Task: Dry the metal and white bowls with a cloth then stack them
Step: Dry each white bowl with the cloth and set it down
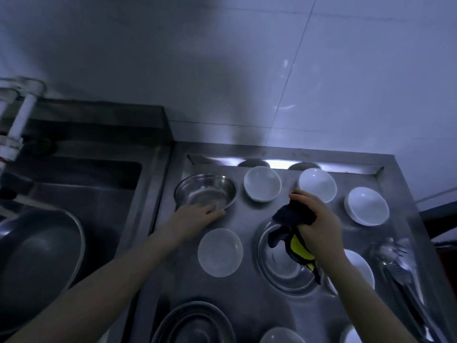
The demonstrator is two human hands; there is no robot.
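Dim kitchen, bluish light. A steel table point(249, 308) with a raised rim is seen against a pale tiled wall point(346, 82); a sink point(81, 184) is set to its left, with a large dark pan point(37, 258) in the basin and white pipes point(17, 120) above it.

Left hand point(197, 215): arm stretched forward across the table, fingers laid on the near rim of a metal bowl point(205, 191) at the far left; whether they are curled round the rim cannot be told.

Right hand point(314, 219): raised above the table, grip closed round a dark cloth point(291, 214) with a yellow patch. The cloth is bunched at the fingers, its loose end hung down toward the person, long axis roughly far-to-near.

Beneath the cloth a second metal bowl point(282, 263) is set mouth up. White bowls are spread over the table, well apart: two at the far edge point(262, 183) point(319, 183), one at the far right point(367, 205), one between the hands point(220, 252), one partly hidden behind the right forearm point(361, 266). All are seen mouth up. Stacked metal bowls point(195, 325) are noted at the near edge. Cutlery point(400, 268) lies along the right rim, handles toward the near side.
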